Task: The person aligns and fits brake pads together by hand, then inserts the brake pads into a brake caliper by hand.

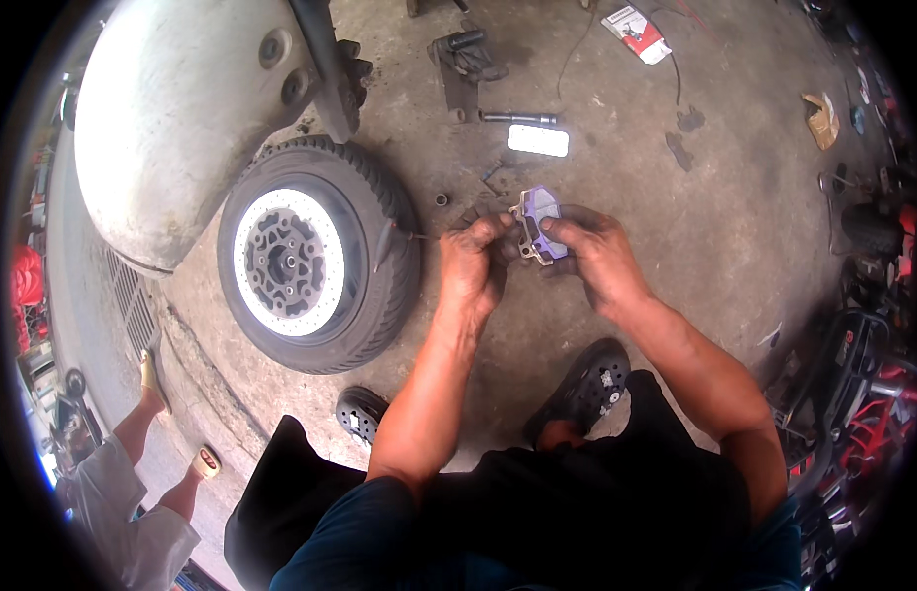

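Note:
My right hand grips a purple brake pad on a metal backing plate, held just above the concrete floor. On the pad's left edge, the fingers of my left hand pinch a small metal part. A small scooter wheel with a black tyre and silver brake disc lies flat on the floor to the left of my hands. Both hands are dark with grease.
A grey scooter fender hangs above the wheel. Black metal parts, a metal rod, a white flat piece and a red-white box lie beyond my hands. Another person's legs are at the lower left. Red machinery crowds the right.

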